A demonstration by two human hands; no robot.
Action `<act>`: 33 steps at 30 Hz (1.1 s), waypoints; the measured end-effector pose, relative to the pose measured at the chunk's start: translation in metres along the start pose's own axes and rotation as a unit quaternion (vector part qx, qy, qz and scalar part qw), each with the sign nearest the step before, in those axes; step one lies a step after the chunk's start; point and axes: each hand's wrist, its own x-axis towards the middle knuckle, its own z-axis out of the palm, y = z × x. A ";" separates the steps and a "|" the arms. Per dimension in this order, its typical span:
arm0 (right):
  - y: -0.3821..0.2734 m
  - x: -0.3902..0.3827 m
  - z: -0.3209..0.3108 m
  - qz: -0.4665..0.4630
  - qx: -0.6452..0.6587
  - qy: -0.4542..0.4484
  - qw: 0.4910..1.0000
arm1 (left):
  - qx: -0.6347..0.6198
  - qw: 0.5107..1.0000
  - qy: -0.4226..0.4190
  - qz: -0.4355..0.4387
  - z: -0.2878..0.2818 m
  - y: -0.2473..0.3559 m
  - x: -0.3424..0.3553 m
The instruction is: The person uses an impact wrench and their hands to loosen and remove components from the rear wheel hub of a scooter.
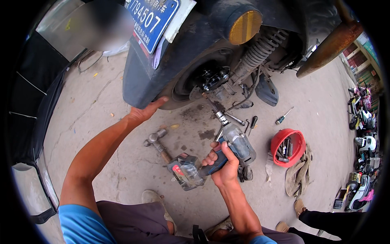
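My right hand (224, 164) is wrapped round the handle of a cordless impact wrench (239, 144). The wrench's socket and shaft (221, 117) point up toward the hub (215, 79) of a scooter's rear wheel; I cannot tell whether the tip touches it. Below the dark mudguard (140, 83), my left hand (144, 113) grips the rear tire (174, 105), thumb stretched along its side and the other fingers mostly hidden. Above the hub, a coil-spring shock absorber (260, 51) runs up to the body. A hammer (157, 145) lies partly under the wrench's battery (187, 171).
On the right stand a red bowl (274, 142) of sockets and a crumpled cloth (298, 179). A screwdriver (284, 116) and a ratchet (235, 118) lie on the concrete. A rusty exhaust pipe (333, 49) juts out above. Another person's legs (325, 221) are at lower right, parked scooters (365, 144) beyond.
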 end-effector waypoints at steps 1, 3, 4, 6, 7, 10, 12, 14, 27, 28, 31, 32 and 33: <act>-0.001 0.000 0.001 0.000 -0.003 0.002 1.000 | 0.003 1.000 -0.005 -0.003 -0.001 0.003 0.000; 0.000 -0.001 0.002 0.001 -0.006 0.003 1.000 | 0.006 1.000 -0.008 -0.007 -0.002 0.000 0.000; 0.000 -0.001 0.003 0.002 -0.004 0.000 1.000 | 0.022 0.999 0.024 0.029 0.000 -0.008 0.000; 0.001 -0.001 0.003 0.004 -0.002 -0.003 1.000 | 0.038 0.996 0.057 0.064 0.002 -0.017 0.001; 0.001 0.000 0.002 0.004 0.000 -0.004 1.000 | 0.037 0.996 0.057 0.063 0.003 -0.019 0.001; 0.001 0.000 0.001 0.001 0.001 -0.005 1.000 | 0.019 0.996 0.054 0.061 0.004 -0.018 0.002; 0.000 0.000 0.000 -0.003 0.001 -0.005 1.000 | 0.003 0.997 0.051 0.061 0.004 -0.014 0.001; 0.000 0.000 0.001 0.000 0.001 -0.001 1.000 | 0.013 0.997 0.060 0.054 0.004 -0.011 0.000; 0.002 0.000 0.003 -0.003 -0.014 0.006 1.000 | -0.030 0.999 0.010 0.035 0.000 -0.012 0.000; 0.002 0.000 0.002 -0.007 -0.021 0.007 1.000 | -0.029 0.999 0.006 0.033 0.000 -0.009 0.000; 0.001 0.001 0.001 -0.008 -0.025 0.006 1.000 | -0.014 0.998 0.031 0.056 0.002 -0.010 0.001; 0.002 0.001 0.001 -0.006 -0.024 0.005 1.000 | 0.000 0.995 0.060 0.082 0.002 -0.011 0.000; 0.001 0.001 0.001 -0.007 -0.024 0.006 1.000 | 0.000 0.995 0.060 0.082 0.003 -0.011 0.000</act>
